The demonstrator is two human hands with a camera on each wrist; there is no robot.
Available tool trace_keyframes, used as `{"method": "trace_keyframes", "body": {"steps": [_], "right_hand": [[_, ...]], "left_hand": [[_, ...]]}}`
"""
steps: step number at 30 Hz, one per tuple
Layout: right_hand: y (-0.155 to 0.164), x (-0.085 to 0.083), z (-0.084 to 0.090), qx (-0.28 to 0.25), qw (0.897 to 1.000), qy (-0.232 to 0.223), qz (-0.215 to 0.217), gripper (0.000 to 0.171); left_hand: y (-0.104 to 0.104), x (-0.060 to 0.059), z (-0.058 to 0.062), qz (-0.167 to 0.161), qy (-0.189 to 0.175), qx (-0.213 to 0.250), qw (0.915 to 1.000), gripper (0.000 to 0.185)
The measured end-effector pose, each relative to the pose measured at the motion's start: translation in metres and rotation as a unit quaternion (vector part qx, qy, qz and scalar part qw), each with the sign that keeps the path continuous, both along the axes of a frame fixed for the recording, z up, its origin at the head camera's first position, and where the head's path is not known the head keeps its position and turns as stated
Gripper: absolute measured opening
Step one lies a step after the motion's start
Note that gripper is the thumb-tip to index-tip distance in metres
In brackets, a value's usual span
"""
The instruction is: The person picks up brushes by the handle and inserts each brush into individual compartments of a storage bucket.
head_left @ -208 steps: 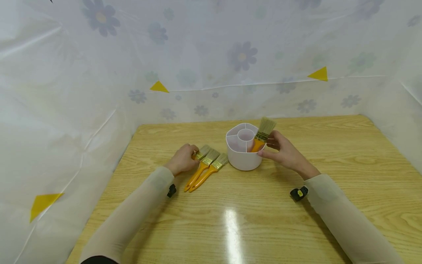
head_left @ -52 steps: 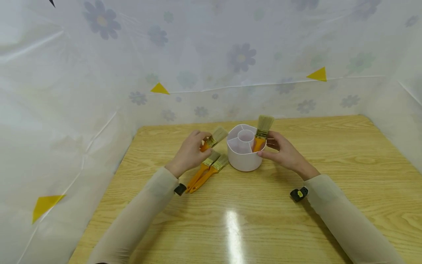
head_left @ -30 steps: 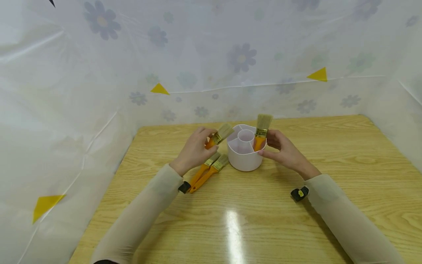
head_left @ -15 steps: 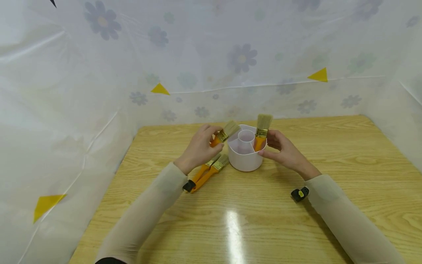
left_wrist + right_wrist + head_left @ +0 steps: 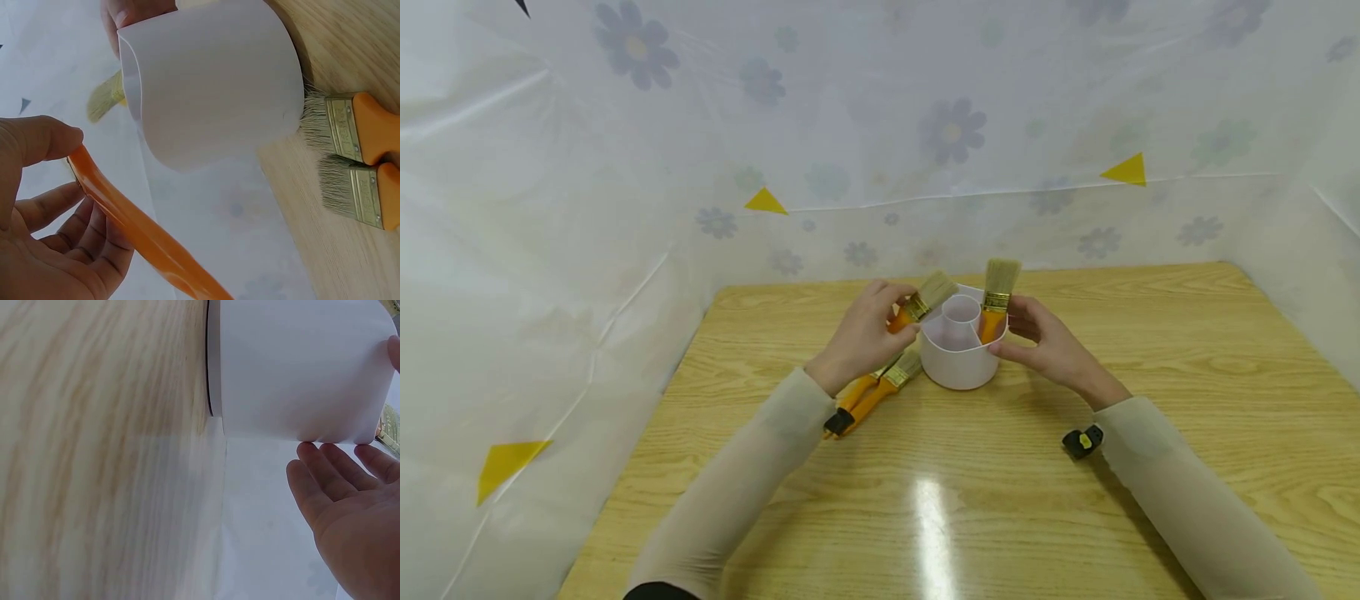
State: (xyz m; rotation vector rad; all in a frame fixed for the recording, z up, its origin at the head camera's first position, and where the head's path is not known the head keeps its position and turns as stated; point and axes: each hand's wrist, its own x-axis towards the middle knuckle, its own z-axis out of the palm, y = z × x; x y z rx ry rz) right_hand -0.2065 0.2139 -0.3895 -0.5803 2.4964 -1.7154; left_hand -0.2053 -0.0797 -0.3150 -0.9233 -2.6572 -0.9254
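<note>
My left hand [image 5: 867, 333] pinches a paintbrush [image 5: 938, 289] near its metal collar, bristles tilted up over the left rim of a white divided holder [image 5: 958, 369]. In the left wrist view its orange handle [image 5: 140, 234] slants below thumb and fingers, apart from the holder. My right hand [image 5: 1037, 337] grips the holder's right side, thumb at the front rim; the right wrist view has its fingertips [image 5: 309, 450] against the wall. A second paintbrush [image 5: 1000, 279] stands bristles up in the holder's right compartment. Two more paintbrushes [image 5: 872, 402] lie on the table, partly hidden by my left wrist.
The holder has a round central tube [image 5: 961, 309] with compartments around it. Under everything is a wood-grain table [image 5: 1022, 500]. White flowered sheeting [image 5: 850, 108] rises behind it and at the sides, with several yellow triangles [image 5: 1126, 169] on it.
My left hand has lifted one paintbrush from the group on the table and moved it right to the holder's left rim. My right hand stays at the holder; the brush inside stands more upright.
</note>
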Motion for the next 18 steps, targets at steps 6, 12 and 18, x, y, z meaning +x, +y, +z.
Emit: {"method": "trace_keyframes", "body": {"steps": [6, 12, 18], "right_hand": [[-0.0003, 0.0010, 0.0005, 0.001, 1.000, 0.004, 0.000, 0.073], [-0.0010, 0.0022, 0.0023, 0.004, 1.000, 0.004, 0.001, 0.073], [-0.0007, 0.0020, 0.0022, 0.005, 1.000, 0.001, 0.003, 0.074]], "left_hand": [[0.0039, 0.0005, 0.0029, -0.001, -0.001, 0.000, 1.0000, 0.044], [0.0072, -0.0003, 0.0030, -0.009, 0.002, 0.008, 0.9999, 0.044], [0.0098, -0.0007, 0.0028, -0.011, 0.006, 0.010, 0.9999, 0.045]]}}
